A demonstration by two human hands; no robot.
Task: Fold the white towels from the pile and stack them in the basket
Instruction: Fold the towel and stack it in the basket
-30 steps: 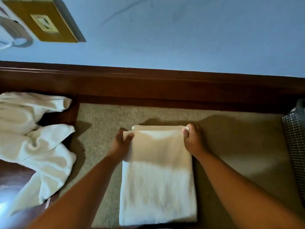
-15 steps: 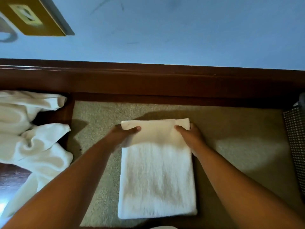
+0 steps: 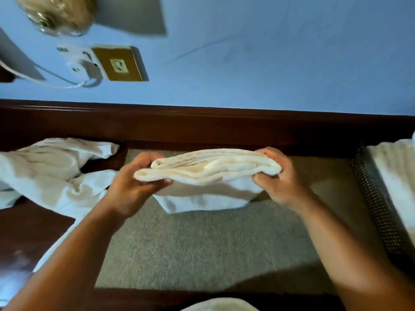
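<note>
Both hands, left hand (image 3: 132,187) and right hand (image 3: 278,176), gripping folded towel (image 3: 206,171) ends; beige mat (image 3: 202,243) below, blue wall (image 3: 269,63) behind, basket (image 3: 377,209) right, pile (image 3: 51,173) left.

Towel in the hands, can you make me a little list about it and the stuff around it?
folded towel: white, held up, lower part hanging toward the beige mat
left hand: grips its left end
right hand: grips its right end
pile: crumpled white towels, at the left
basket: dark, at the right edge, with a white towel inside
</note>
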